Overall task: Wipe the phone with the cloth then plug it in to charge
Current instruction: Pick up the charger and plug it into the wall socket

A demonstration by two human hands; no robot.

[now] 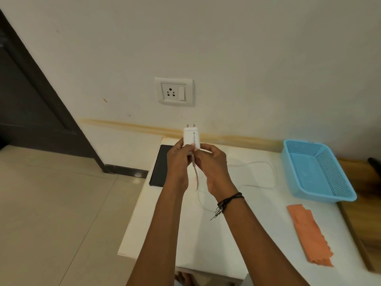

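A: Hands?
B: Left hand (178, 161) and right hand (213, 165), fingers curled round the white charger (192, 137) (pins up), below the wall socket (174, 92). Cable (258, 163) trails over the bench (247, 234).
A: Phone, cloth?
B: Phone (159, 166) flat at bench's left edge. Orange cloth (309, 234) far right, near blue basket (321, 172).

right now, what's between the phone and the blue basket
In the head view, between phone and basket, the left hand and right hand hold the white charger, and its cable loops on the white table.
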